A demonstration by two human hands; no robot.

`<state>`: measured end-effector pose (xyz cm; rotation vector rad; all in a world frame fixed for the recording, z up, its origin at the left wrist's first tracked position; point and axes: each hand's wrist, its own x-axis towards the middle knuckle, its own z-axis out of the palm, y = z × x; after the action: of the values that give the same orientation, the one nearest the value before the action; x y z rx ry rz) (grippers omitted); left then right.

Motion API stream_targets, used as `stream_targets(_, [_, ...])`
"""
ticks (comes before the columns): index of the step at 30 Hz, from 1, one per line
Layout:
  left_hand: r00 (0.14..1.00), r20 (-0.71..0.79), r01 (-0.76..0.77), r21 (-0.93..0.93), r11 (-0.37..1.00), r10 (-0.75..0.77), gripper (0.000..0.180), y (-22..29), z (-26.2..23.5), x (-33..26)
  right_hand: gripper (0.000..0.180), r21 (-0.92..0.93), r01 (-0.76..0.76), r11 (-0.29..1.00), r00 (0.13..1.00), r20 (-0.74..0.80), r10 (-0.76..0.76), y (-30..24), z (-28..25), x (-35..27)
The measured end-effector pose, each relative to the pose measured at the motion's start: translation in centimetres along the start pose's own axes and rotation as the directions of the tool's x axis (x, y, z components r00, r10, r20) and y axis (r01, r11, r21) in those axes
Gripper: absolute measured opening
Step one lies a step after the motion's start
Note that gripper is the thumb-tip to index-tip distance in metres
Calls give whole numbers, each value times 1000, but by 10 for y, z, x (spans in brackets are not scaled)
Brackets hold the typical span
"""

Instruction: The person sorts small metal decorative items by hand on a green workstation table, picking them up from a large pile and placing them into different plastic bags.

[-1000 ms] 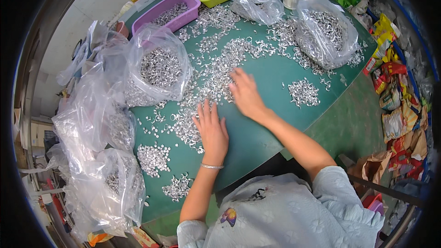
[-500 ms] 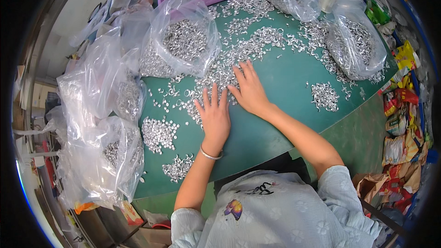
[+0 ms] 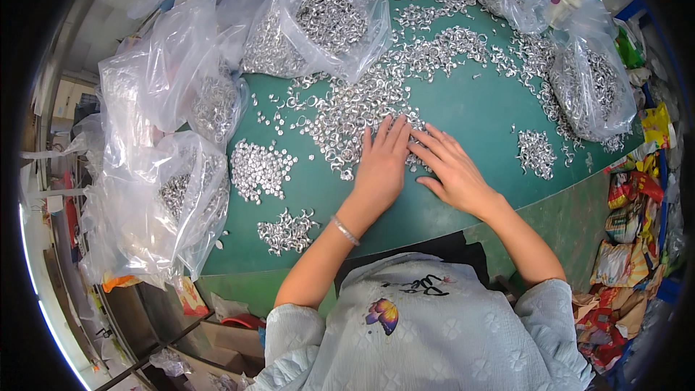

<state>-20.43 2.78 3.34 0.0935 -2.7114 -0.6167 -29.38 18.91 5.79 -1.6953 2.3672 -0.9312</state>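
Small shiny silver metal pieces, many shaped like open rings or hooks, spread in a large loose pile (image 3: 355, 112) over the green table. At the pile's near right edge my left hand (image 3: 382, 170) lies palm down, fingers stretched out, fingertips on the pieces. Just right of it rests my right hand (image 3: 457, 177), also flat with fingers extended and thumb apart. Its fingertips come close to the left hand's fingers, with some metal pieces around them. Neither hand grasps anything that shows; whatever lies under the palms is hidden.
Left of the pile are a heap of small round pieces (image 3: 260, 170) and a cluster of hooked pieces (image 3: 286, 232). Another small heap (image 3: 536, 153) lies right. Clear bags of pieces (image 3: 329, 25) stand behind, more (image 3: 590, 90) at right, beside a white bottle (image 3: 568, 0).
My left hand has moved right across the near side of the pile, up to my right hand. Both hands now sit closer together, and the pile's near edge is shifted. The view has tilted.
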Motion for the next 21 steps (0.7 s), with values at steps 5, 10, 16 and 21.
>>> stream_targets(5, [999,45,-18,-29,999,19,37,9,-4,-28,31,-81,21,996,995,-92,-29,44,2,-11])
stream_targets(10, [992,-72,85,-202,976,-101,23,12,-15,-46,31,-43,-74,996,969,-237,61,50,-3,-5])
stream_targets(16, [935,-251,168,-306,937,-250,20,-5,-12,-34,31,-132,64,989,994,-75,-75,14,8,12])
stream_targets(21, [885,-168,291,-528,798,-434,29,-20,-23,-30,22,-213,-28,977,978,-208,-17,42,-4,6])
